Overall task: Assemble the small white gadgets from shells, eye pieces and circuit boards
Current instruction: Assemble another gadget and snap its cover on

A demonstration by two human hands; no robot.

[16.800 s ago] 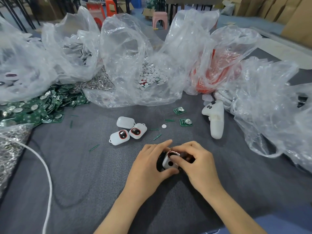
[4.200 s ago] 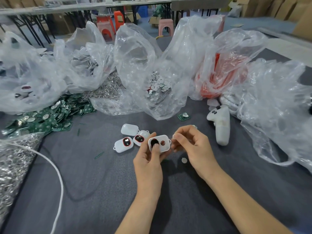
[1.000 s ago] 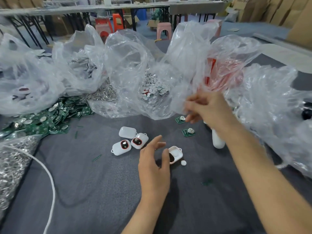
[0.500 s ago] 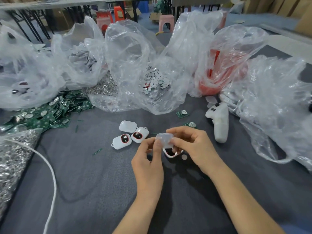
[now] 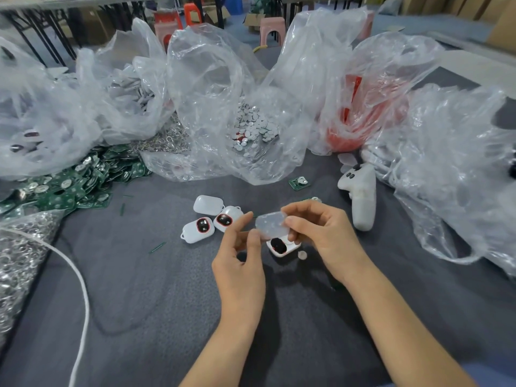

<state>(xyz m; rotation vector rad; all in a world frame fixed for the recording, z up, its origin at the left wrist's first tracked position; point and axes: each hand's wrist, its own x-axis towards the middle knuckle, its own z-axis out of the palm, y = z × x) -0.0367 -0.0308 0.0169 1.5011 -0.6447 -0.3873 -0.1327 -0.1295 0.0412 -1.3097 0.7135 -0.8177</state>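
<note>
Both hands hold a translucent white shell half (image 5: 270, 225) just above the grey table. My right hand (image 5: 321, 233) grips its right end with fingers curled over it. My left hand (image 5: 240, 255) pinches its left edge between thumb and fingertips. Right below it lies an open white shell (image 5: 282, 247) with a dark eye piece set in a red ring. A small white disc (image 5: 302, 255) lies beside that shell. Two white gadgets with red-ringed eyes (image 5: 198, 229) (image 5: 226, 217) and a plain white shell (image 5: 208, 204) lie to the left. A green circuit board (image 5: 299, 182) lies farther back.
Clear plastic bags line the back: white discs (image 5: 251, 129), red parts (image 5: 351, 129), white shells (image 5: 131, 93). A heap of green circuit boards (image 5: 69, 185) and metal rings (image 5: 16, 261) lie at the left. A white handle-shaped tool (image 5: 361, 196) and a white cord (image 5: 81, 289) rest on the table.
My right hand came back from the bag on the right with a translucent shell half. Both hands now hold it over the open shell, which my left hand had set on the table.
</note>
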